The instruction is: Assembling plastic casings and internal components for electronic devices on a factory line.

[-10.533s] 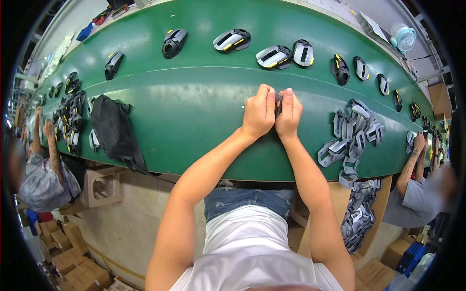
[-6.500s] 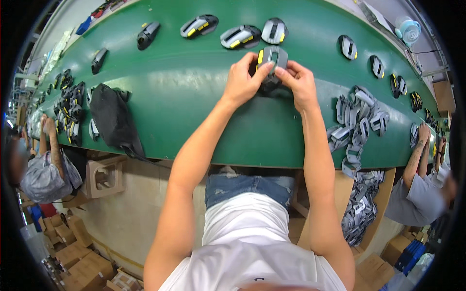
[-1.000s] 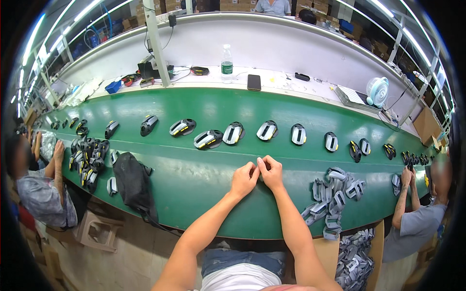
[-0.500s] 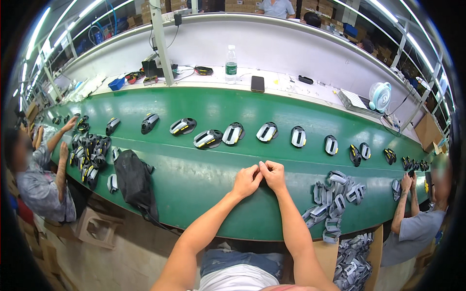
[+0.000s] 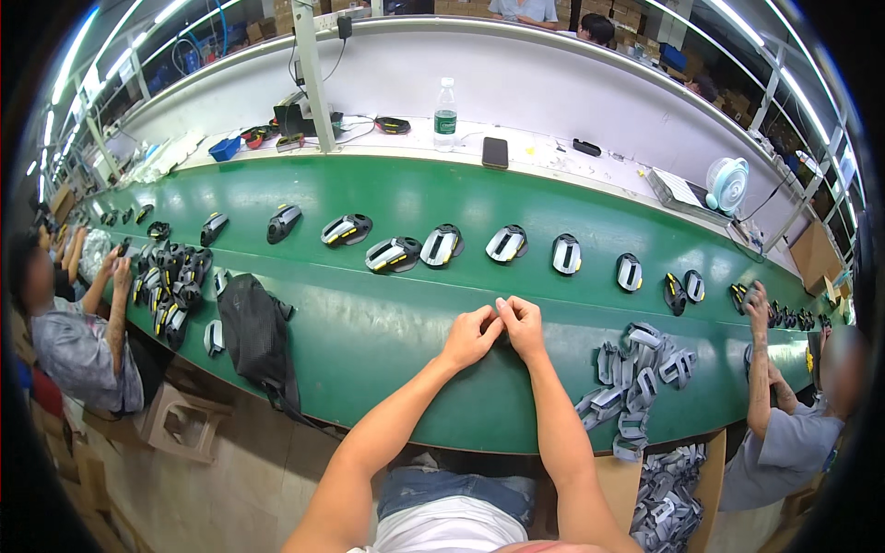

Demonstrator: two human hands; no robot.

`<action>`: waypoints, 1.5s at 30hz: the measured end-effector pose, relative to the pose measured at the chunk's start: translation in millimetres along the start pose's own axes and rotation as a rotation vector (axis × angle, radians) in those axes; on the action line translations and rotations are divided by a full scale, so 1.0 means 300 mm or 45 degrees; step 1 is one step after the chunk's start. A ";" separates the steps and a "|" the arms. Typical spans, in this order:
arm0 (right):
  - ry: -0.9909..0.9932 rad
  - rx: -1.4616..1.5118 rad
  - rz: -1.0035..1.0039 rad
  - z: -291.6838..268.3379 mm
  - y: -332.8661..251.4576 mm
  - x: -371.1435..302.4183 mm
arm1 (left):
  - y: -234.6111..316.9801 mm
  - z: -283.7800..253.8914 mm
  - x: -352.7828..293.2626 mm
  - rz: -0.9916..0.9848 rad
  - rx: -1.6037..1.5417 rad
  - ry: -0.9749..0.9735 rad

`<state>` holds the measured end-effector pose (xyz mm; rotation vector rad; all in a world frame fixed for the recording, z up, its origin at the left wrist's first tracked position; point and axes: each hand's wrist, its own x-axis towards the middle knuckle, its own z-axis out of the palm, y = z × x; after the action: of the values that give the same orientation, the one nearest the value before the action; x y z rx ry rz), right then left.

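Observation:
My left hand [image 5: 472,335] and my right hand [image 5: 523,328] meet above the green work table [image 5: 369,364]. Their thumbs and curled fingers are pressed together at the tips, and anything between them is hidden. Beyond them runs a row of black and grey plastic shells with yellow marks, among them a tilted shell [image 5: 394,254] and a more upright shell [image 5: 506,243]. To the right of my right hand lies a loose heap of grey plastic frames [image 5: 643,392]. Neither hand touches the shells or the frames.
A black bag [image 5: 251,327] and a pile of shells [image 5: 172,286] are at left. A cardboard box [image 5: 619,487] of grey frames stands below the table's right edge. Co-workers sit at both ends. The back ledge holds a bottle [image 5: 445,120], a phone [image 5: 495,153] and a fan [image 5: 726,184].
My joined hands have shifted only slightly. At right, a co-worker's hand has moved up to a shell in the row. At left, a co-worker's reaching hand has drawn back from the row.

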<state>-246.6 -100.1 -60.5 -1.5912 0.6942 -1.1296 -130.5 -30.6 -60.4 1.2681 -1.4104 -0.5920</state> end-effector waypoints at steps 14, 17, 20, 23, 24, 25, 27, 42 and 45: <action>-0.099 0.004 0.096 -0.007 -0.024 -0.007 | -0.009 -0.005 -0.004 -0.065 -0.121 -0.041; -0.113 0.043 0.063 -0.007 -0.005 0.002 | 0.011 -0.013 0.000 -0.062 -0.116 -0.062; -0.090 0.006 0.031 -0.004 0.014 0.000 | 0.001 -0.012 -0.003 -0.060 -0.071 -0.079; -0.141 -0.006 0.059 -0.010 0.008 0.005 | -0.019 -0.008 0.003 -0.044 -0.034 -0.091; -0.142 -0.005 0.063 -0.009 -0.001 0.001 | -0.024 -0.006 -0.001 -0.048 -0.034 -0.090; -0.147 -0.003 0.088 -0.008 -0.011 -0.006 | -0.029 -0.004 -0.007 -0.048 -0.042 -0.082; -0.140 -0.001 0.106 -0.007 -0.020 -0.003 | -0.021 -0.006 -0.001 -0.037 -0.049 -0.083; -0.054 -0.166 -0.014 -0.003 -0.010 0.000 | -0.001 -0.011 -0.001 -0.023 0.029 -0.102; -0.053 -0.188 -0.036 0.004 -0.015 -0.001 | -0.014 -0.008 -0.002 -0.019 0.026 -0.088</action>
<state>-246.2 -97.9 -56.3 -1.7488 0.7442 -1.0831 -126.7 -30.7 -63.7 1.2864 -1.4680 -0.6380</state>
